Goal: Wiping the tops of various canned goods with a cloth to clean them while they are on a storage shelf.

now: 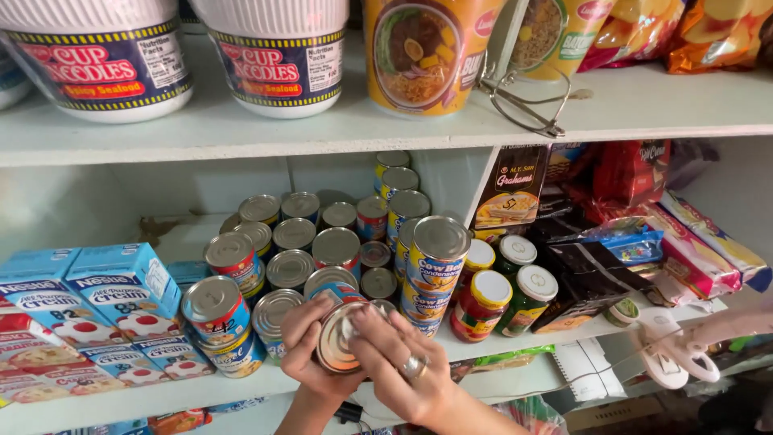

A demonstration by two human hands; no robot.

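Note:
My left hand (306,346) grips a small tin can (336,345) from the left, its metal end turned toward me. My right hand (398,354), wearing a ring, lies over the can's right side with fingers across its lid. Both hands hover just in front of the middle shelf (241,387). Behind them stands a cluster of several tin cans (314,242), some stacked two high. A tall yellow-and-blue stack of milk cans (435,258) rises just right of my hands.
Blue cream cartons (121,294) sit at the left. Small jars (523,294) with white lids and dark snack packets (596,274) fill the right. The upper shelf (362,121) holds instant noodle cups (282,56). Another person's hand with a white object (676,354) reaches in at the right.

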